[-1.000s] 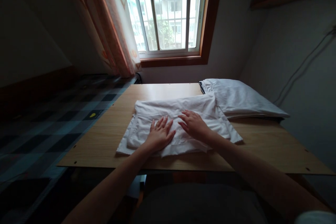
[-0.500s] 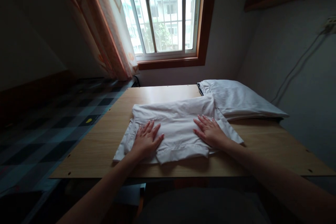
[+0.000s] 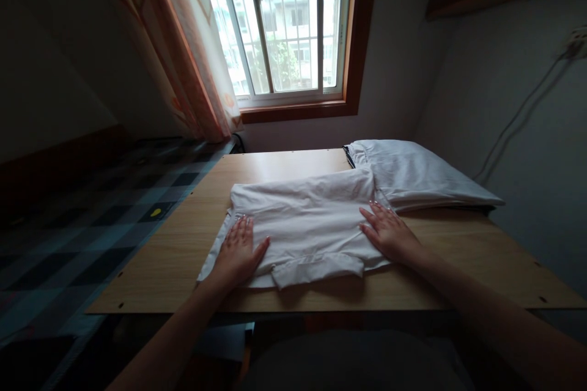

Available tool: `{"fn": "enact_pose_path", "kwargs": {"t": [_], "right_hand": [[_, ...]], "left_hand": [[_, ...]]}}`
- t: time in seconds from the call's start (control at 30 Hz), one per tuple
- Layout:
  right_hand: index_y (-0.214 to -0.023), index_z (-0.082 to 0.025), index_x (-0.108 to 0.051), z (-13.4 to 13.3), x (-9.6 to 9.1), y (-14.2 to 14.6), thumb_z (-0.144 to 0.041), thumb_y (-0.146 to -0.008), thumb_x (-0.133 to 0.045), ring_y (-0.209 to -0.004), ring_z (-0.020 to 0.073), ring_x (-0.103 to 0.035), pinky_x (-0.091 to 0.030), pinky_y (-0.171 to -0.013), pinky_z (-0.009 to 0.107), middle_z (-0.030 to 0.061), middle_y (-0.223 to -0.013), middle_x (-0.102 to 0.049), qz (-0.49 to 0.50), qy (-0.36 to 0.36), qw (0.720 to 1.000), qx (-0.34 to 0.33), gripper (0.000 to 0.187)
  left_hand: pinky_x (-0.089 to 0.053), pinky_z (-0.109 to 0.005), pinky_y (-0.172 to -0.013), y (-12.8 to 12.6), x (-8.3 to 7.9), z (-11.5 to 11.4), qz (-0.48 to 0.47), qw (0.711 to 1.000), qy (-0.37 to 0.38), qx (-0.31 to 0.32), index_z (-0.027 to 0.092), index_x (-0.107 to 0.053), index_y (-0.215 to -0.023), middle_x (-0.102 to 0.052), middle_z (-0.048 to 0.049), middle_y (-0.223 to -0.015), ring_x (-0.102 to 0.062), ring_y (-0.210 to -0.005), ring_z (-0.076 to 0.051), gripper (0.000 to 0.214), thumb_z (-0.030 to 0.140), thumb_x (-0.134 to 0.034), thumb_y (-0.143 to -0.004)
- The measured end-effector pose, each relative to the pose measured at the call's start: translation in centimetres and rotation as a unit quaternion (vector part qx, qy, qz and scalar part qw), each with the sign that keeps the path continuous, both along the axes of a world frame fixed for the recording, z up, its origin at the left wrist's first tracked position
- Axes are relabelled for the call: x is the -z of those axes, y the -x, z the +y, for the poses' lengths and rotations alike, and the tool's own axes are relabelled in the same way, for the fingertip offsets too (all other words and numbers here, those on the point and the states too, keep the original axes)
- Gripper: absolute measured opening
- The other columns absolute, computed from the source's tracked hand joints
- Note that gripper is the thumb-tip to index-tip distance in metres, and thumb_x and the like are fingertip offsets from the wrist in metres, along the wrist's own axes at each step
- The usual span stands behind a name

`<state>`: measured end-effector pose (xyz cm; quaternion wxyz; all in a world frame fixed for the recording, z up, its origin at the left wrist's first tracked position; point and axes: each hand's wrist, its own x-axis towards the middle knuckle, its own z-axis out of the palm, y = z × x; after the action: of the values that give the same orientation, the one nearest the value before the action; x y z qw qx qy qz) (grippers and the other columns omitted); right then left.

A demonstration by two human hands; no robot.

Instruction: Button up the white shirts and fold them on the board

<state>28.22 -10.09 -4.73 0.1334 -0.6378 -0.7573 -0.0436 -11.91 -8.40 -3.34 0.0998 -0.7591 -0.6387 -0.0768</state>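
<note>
A folded white garment point(image 3: 307, 223) lies flat on the wooden board point(image 3: 458, 263) in front of me. My left hand point(image 3: 237, 252) rests palm down on its left edge, fingers stretched out together. My right hand point(image 3: 389, 232) lies flat on its right edge, fingers extended. Neither hand grips the cloth; both press on it from above.
A stack of folded white cloth point(image 3: 413, 174) sits at the board's far right corner. A checked blanket point(image 3: 92, 220) covers the bed on the left. Beyond the board are a window point(image 3: 279, 24) with an orange curtain point(image 3: 192, 49), and a cable point(image 3: 527, 116) runs along the right wall.
Both hands have slid apart from the garment's middle to its left and right edges, staying flat on the cloth. The garment looks smoother.
</note>
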Motion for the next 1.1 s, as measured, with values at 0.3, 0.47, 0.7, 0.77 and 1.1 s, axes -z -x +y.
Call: {"fn": "enact_pose_path", "kwargs": {"t": [0.3, 0.47, 0.7, 0.77, 1.1], "right_hand": [[-0.144, -0.017, -0.049, 0.4, 0.8, -0.3, -0.046, -0.097, -0.038, -0.143, 0.0284, -0.034, -0.028, -0.117, 0.045, 0.0152, -0.153, -0.041, -0.023, -0.014, 1.000, -0.005, 0.056], [-0.144, -0.019, -0.049, 0.4, 0.9, -0.3, -0.048, -0.097, -0.037, -0.144, 0.0280, -0.034, -0.030, -0.116, 0.046, 0.0137, -0.153, -0.040, -0.018, -0.007, 1.000, -0.001, 0.056], [-0.144, -0.018, -0.049, 0.3, 1.1, -0.3, -0.048, -0.097, -0.038, -0.145, 0.0274, -0.032, -0.026, -0.118, 0.044, 0.0138, -0.154, -0.040, -0.015, -0.012, 1.000, -0.006, 0.057], [-0.144, -0.018, -0.048, 0.3, 1.1, -0.3, -0.048, -0.097, -0.037, -0.145, 0.0273, -0.032, -0.026, -0.118, 0.044, 0.0133, -0.154, -0.040, -0.017, -0.011, 1.000, -0.002, 0.057], [-0.144, -0.019, -0.049, 0.3, 0.9, -0.3, -0.048, -0.097, -0.039, -0.144, 0.0274, -0.034, -0.028, -0.118, 0.045, 0.0140, -0.153, -0.040, -0.020, -0.014, 1.000, -0.001, 0.056]], "left_hand": [[-0.025, -0.038, -0.120, -8.8, -2.6, 4.0, -0.021, 0.982, 0.065, 0.176, 0.013, -0.042, -0.147, -0.038, -0.0108, -0.155, -0.029, -0.146, -0.023, 0.057, 0.044, -0.029, -0.101], [-0.014, -0.043, -0.122, -10.0, -2.5, 5.0, -0.033, 0.978, 0.117, 0.172, 0.027, -0.037, -0.150, -0.026, -0.0049, -0.160, -0.019, -0.150, -0.023, 0.057, 0.053, -0.030, -0.100], [-0.012, -0.047, -0.121, -7.0, -3.1, 8.0, -0.015, 0.990, 0.126, 0.068, 0.030, -0.035, -0.151, -0.022, -0.0051, -0.162, -0.016, -0.150, -0.025, 0.061, 0.059, -0.027, -0.098], [-0.014, -0.048, -0.120, -6.4, -3.2, 9.1, -0.010, 0.992, 0.120, 0.041, 0.031, -0.035, -0.151, -0.022, -0.0057, -0.162, -0.018, -0.150, -0.026, 0.061, 0.059, -0.025, -0.098], [-0.017, -0.047, -0.119, -3.6, -3.6, 13.2, -0.019, 0.990, 0.128, -0.065, 0.025, -0.029, -0.154, -0.022, -0.0098, -0.162, -0.020, -0.149, -0.027, 0.068, 0.060, -0.027, -0.096]]}}
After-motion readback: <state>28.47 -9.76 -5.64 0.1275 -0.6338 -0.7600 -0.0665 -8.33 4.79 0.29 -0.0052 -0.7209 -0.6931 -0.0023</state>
